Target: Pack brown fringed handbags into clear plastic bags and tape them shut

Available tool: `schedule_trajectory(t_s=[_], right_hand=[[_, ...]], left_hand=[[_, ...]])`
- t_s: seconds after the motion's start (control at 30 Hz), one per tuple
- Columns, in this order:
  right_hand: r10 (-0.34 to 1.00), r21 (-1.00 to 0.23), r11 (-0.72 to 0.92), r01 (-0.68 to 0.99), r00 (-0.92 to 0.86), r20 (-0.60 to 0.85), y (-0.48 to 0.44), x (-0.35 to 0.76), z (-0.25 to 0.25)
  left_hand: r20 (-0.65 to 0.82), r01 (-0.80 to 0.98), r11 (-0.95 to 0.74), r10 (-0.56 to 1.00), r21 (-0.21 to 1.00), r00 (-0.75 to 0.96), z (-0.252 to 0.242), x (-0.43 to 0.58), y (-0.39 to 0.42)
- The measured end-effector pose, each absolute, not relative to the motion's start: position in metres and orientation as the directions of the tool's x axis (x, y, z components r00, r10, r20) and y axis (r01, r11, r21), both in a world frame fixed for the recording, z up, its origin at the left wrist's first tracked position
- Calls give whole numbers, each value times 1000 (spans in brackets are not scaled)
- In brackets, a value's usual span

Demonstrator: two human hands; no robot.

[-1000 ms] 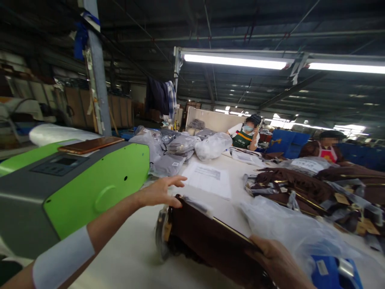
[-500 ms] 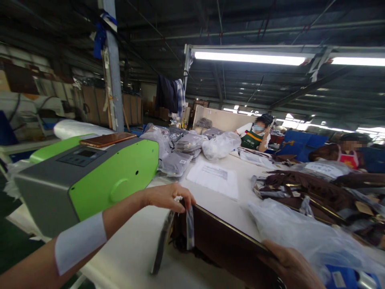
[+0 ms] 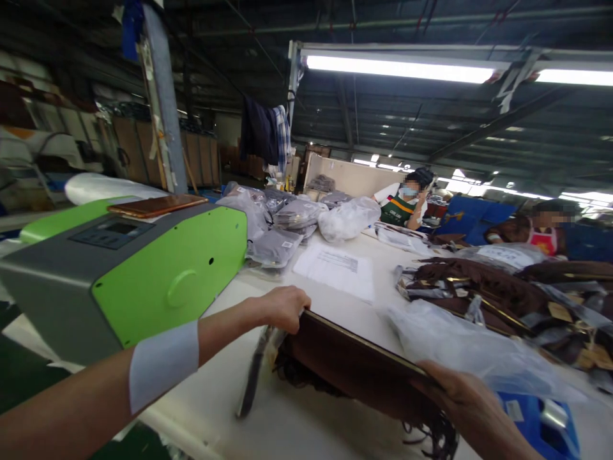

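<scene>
A dark brown fringed bag is held up over the white table, its zipped edge on top and its fringe hanging below. My left hand is closed around the upper left corner of the bag. At the other end, my right hand grips the bag's edge, the thumb on top and the other fingers mostly hidden. A dark wrapped strap hangs down beside the bag's left end, beneath my left hand.
A green and grey machine with a phone on it stands left. Ahead lie a printed sheet and grey bagged items. Clear plastic, a blue tape dispenser and brown bags are right. Two people sit beyond.
My left hand has closed around the bag's corner, and the grey wrapped strip that hung from its fingers no longer shows. The bag is lifted slightly, revealing fringe near my right hand.
</scene>
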State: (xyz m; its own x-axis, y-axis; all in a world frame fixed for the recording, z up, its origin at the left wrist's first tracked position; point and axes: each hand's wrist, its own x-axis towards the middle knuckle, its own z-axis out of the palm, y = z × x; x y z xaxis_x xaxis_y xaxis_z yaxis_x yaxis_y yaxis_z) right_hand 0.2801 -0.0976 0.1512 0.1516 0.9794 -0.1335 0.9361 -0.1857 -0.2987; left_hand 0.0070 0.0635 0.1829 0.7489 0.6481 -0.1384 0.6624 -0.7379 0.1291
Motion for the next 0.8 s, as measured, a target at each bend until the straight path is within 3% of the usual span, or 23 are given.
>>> schedule_trajectory(t_s=[0.17,0.5,0.8], right_hand=[[992,-273,-117,955,101,-73,-79,286,159],[987,112,-42,993,24,160,-29,297,210],[976,203,-52,978,7,218,-5,303,216]], left_hand=[[21,696,-715,699,66,715,183,7,71],[245,727,-675,689,-126,682,232,14,112],[320,726,-641,653,-250,687,226,20,130]])
